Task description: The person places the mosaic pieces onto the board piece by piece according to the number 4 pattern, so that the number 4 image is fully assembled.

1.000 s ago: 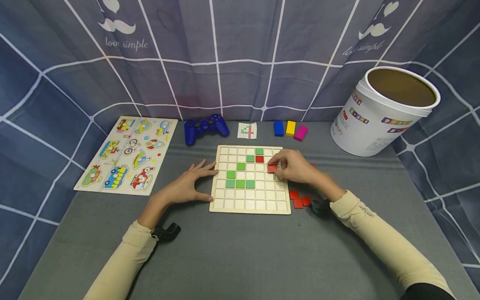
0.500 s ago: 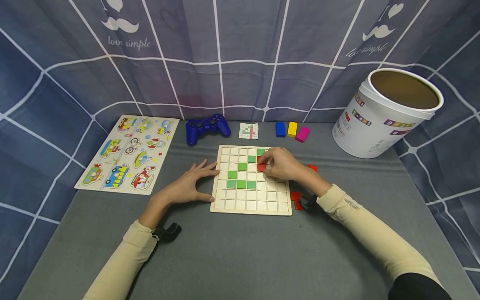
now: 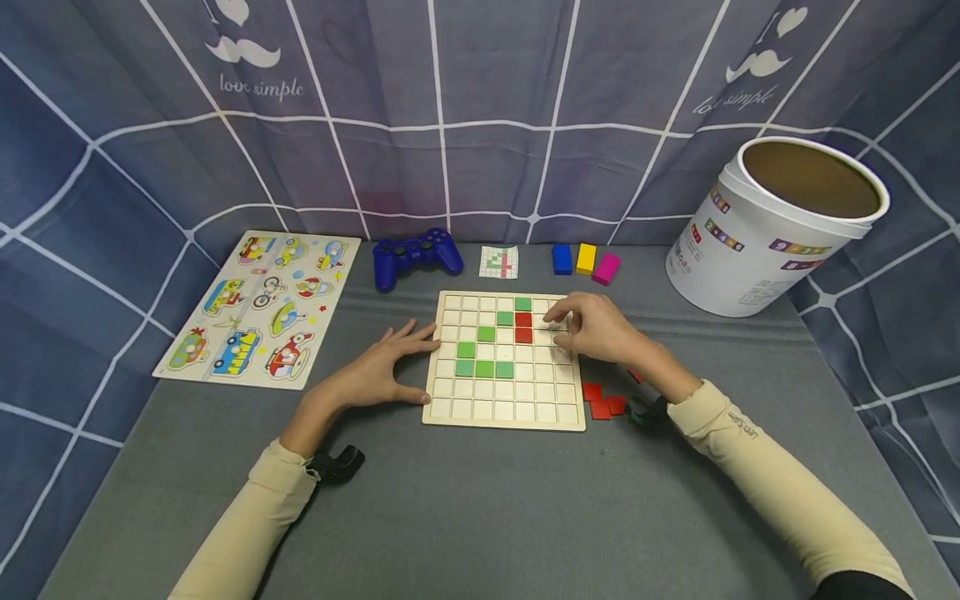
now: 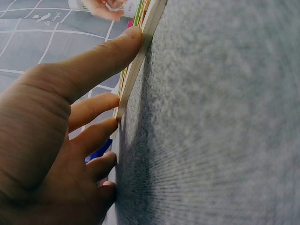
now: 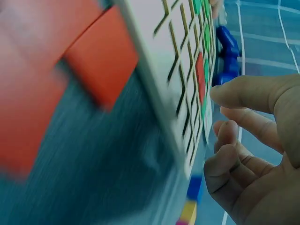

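A wooden grid board (image 3: 504, 411) lies flat on the grey table, with several green tiles (image 3: 484, 368) and two red tiles (image 3: 522, 335) set in its squares. My left hand (image 3: 371, 372) rests against the board's left side, fingers spread and thumb near the front corner. In the left wrist view the thumb and fingertips touch the board's edge. Over the right part of the board hovers my right hand (image 3: 592, 327), fingers loosely bent and holding nothing. Several loose red tiles (image 3: 601, 409) lie beside the board's right edge, one partly hidden by the right wrist.
Behind the board sit a blue game controller (image 3: 417, 257), a small pattern card (image 3: 498, 262), and blue, yellow and pink blocks (image 3: 585, 258). A picture puzzle board (image 3: 258, 312) lies on the left. A white bucket (image 3: 750, 242) stands at the back right.
My right hand placed a red tile below the other red one, let it go and moved back to the right. The left hand stayed at the board's edge.
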`<action>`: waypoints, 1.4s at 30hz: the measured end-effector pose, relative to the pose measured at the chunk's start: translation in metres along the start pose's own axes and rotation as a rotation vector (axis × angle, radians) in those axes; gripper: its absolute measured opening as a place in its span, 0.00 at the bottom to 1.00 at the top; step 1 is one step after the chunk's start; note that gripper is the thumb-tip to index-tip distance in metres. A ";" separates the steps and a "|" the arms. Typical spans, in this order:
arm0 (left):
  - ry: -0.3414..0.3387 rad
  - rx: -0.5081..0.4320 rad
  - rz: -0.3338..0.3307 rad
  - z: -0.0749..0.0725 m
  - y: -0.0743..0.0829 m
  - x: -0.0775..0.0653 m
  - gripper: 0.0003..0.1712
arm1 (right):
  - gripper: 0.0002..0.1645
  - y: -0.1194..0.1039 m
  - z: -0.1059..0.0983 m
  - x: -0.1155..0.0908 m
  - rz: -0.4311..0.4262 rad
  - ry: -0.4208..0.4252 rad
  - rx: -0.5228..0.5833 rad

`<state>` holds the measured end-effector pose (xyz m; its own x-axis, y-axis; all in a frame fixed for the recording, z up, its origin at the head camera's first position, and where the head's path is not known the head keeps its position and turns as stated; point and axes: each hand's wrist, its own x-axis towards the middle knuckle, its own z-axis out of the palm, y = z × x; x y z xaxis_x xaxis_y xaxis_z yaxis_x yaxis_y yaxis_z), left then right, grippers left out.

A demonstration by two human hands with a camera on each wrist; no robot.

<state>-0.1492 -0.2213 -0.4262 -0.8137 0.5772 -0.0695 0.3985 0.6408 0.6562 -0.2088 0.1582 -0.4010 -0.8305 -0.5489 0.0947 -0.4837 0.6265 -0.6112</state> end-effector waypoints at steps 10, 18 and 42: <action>-0.005 0.002 -0.010 0.000 -0.001 0.000 0.50 | 0.18 0.048 -0.038 -0.045 0.172 0.054 -0.076; -0.003 0.003 -0.020 0.001 0.000 -0.001 0.50 | 0.20 0.068 -0.046 -0.065 0.232 0.051 -0.103; -0.005 -0.006 -0.014 0.001 -0.001 0.001 0.50 | 0.17 0.026 -0.012 -0.024 0.060 0.028 -0.036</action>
<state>-0.1503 -0.2205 -0.4271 -0.8171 0.5706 -0.0820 0.3846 0.6455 0.6599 -0.2049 0.1937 -0.4098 -0.8655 -0.4943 0.0811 -0.4421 0.6777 -0.5877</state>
